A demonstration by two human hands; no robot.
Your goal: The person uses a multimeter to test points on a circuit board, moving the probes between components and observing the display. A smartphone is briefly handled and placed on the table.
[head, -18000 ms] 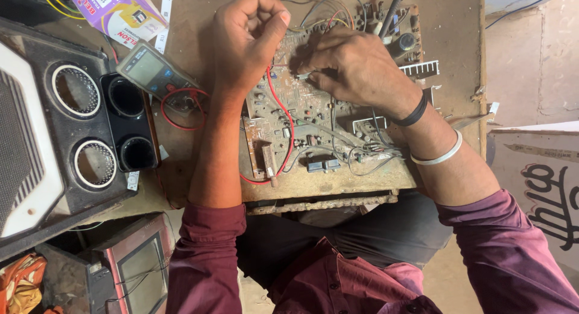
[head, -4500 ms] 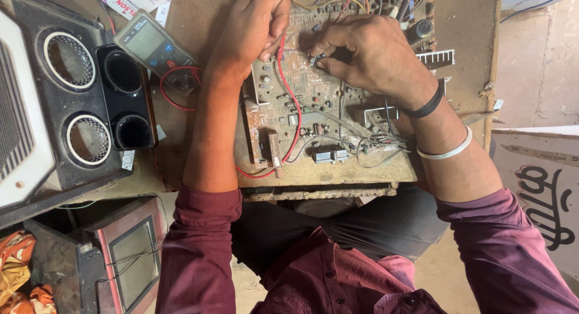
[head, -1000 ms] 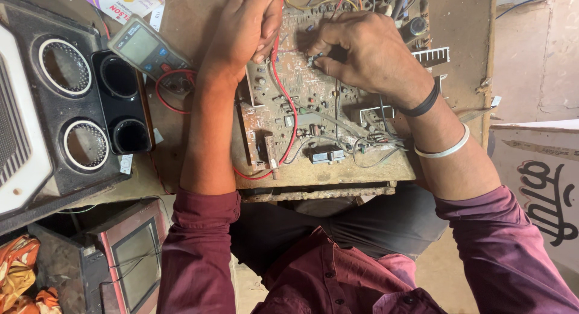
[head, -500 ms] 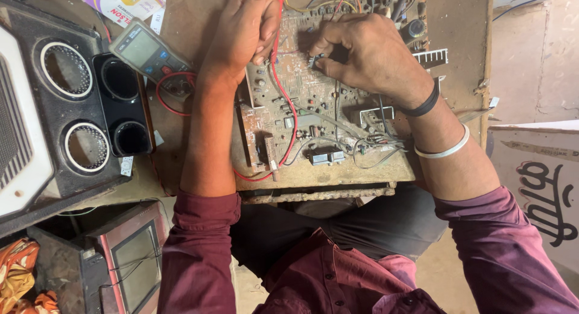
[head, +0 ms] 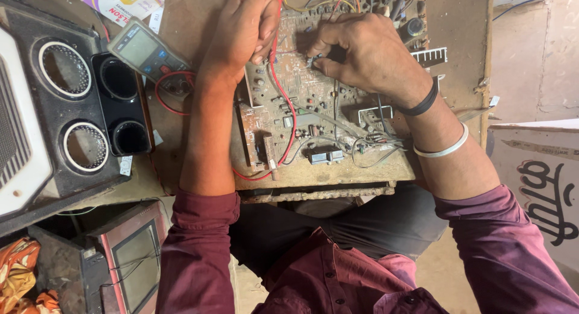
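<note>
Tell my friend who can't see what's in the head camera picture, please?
Seen from above, a person's left hand and right hand work on a dusty circuit board crossed by a red wire on a worn wooden bench. A multimeter and a black speaker box sit to the left.

Circuit board (head: 313, 118) on workbench (head: 199, 12) — multimeter (head: 148, 48), speaker (head: 66, 109) left.

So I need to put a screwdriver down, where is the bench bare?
Bare wood shows right of the circuit board, toward the bench edge, and between the multimeter and left hand. The board itself is crowded with wires and both hands.
</note>
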